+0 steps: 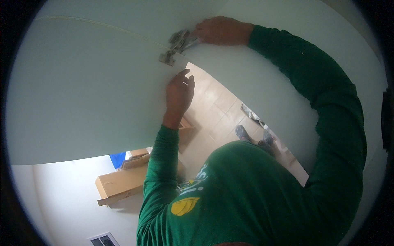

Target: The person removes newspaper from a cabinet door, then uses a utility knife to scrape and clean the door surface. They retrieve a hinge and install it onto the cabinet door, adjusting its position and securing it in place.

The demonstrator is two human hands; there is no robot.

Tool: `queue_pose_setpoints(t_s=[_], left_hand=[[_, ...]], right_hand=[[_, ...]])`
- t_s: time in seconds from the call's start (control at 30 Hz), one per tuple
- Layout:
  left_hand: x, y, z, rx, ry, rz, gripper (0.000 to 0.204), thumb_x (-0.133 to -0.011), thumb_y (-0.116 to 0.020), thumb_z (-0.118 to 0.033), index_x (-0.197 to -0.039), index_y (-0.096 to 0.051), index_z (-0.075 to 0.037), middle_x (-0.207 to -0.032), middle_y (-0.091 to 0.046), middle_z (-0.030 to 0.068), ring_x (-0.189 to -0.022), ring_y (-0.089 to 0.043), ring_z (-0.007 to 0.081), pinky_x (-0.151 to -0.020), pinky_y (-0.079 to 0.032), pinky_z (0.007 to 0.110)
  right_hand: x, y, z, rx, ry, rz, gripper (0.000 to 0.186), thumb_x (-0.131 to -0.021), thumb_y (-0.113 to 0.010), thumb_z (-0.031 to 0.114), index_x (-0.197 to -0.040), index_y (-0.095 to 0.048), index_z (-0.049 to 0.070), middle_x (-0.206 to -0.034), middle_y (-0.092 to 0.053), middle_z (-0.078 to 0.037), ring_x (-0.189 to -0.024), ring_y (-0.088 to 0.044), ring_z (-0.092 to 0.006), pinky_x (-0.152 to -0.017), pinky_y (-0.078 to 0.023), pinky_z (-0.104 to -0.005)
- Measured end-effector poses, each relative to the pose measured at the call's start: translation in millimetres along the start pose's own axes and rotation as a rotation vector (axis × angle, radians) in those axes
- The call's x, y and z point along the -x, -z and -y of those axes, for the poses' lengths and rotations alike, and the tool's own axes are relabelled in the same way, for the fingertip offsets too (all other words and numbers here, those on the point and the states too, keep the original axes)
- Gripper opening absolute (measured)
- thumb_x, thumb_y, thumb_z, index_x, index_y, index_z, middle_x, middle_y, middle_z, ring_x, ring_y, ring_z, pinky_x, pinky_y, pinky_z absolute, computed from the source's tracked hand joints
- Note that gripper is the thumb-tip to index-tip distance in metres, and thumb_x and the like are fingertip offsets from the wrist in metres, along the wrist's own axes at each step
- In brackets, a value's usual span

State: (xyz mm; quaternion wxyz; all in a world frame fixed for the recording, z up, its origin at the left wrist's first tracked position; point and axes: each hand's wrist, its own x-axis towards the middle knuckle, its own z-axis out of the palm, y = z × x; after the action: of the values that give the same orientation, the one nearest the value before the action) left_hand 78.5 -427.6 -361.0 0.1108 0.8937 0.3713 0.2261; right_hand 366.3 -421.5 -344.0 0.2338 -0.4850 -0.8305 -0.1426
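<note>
A metal concealed hinge (177, 44) bridges a broad pale panel (86, 98) on the left and another pale surface (295, 135) on the right. My right hand (223, 31) reaches in from the right, its bent fingers closed at the hinge's right-hand metal part. What lies under those fingertips is partly hidden. Just below the hinge, my left hand (179, 96) is raised by the left panel's edge. Its thumb and index finger stand apart, with the other fingers loosely curled, and I make out nothing held in it.
Light floor tiles (217, 98) show through the gap between the panels, with my shoes (243, 133) below. At lower left lies a long cardboard box (123, 180) with a blue item (117, 160) behind it. A dark-paned white frame (103, 239) is at the bottom edge.
</note>
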Motion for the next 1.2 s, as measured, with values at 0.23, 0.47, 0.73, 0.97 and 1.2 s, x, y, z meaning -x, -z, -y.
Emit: queue_pose_setpoints(t_s=[0.23,0.47,0.73,0.97,1.2], left_hand=[[-8,-14,-7,-0.026,-0.012,-0.004,0.026,-0.096,-0.064,-0.017,-0.116,-0.069,-0.001,-0.078,-0.072,0.0137,-0.063,-0.069,0.0220,-0.062,-0.056,0.035],[-12,-10,-7,-0.024,0.008,0.023,0.028,-0.099,-0.062,-0.019,-0.119,-0.068,0.000,-0.078,-0.072,0.0137,-0.063,-0.067,0.0167,-0.060,-0.056,0.032],[-12,-14,-8,0.018,0.043,-0.012,0.022,-0.094,-0.067,-0.015,-0.112,-0.070,-0.003,-0.074,-0.072,0.0123,-0.061,-0.069,0.0240,-0.062,-0.056,0.036],[-12,-18,-8,-0.043,-0.009,0.033,0.029,-0.099,-0.063,-0.020,-0.119,-0.068,0.000,-0.079,-0.073,0.0148,-0.064,-0.068,0.0174,-0.060,-0.055,0.033],[-12,-5,-10,-0.080,-0.021,0.027,0.028,-0.099,-0.062,-0.019,-0.118,-0.068,0.001,-0.075,-0.071,0.0146,-0.063,-0.067,0.0193,-0.062,-0.055,0.034]], right_hand=[[13,-2,-14,0.070,0.033,0.022,0.034,-0.100,-0.060,0.021,-0.131,-0.055,0.007,-0.112,-0.063,-0.015,-0.103,-0.067,-0.0273,-0.092,-0.058,-0.0389],[13,-5,-19,0.151,0.062,0.062,0.034,-0.100,-0.060,0.019,-0.130,-0.056,0.004,-0.110,-0.064,-0.015,-0.099,-0.069,-0.0277,-0.090,-0.059,-0.0381],[18,-9,-19,0.075,0.045,-0.013,0.036,-0.099,-0.061,0.020,-0.131,-0.055,0.004,-0.112,-0.064,-0.015,-0.103,-0.068,-0.0276,-0.089,-0.059,-0.0380],[20,-12,-14,0.065,0.034,-0.016,0.038,-0.098,-0.063,0.020,-0.132,-0.053,0.006,-0.109,-0.064,-0.015,-0.100,-0.069,-0.0289,-0.087,-0.060,-0.0399],[19,-10,-13,0.047,0.031,0.013,0.032,-0.100,-0.058,0.017,-0.129,-0.054,0.005,-0.108,-0.065,-0.015,-0.100,-0.069,-0.0299,-0.088,-0.060,-0.0418]])
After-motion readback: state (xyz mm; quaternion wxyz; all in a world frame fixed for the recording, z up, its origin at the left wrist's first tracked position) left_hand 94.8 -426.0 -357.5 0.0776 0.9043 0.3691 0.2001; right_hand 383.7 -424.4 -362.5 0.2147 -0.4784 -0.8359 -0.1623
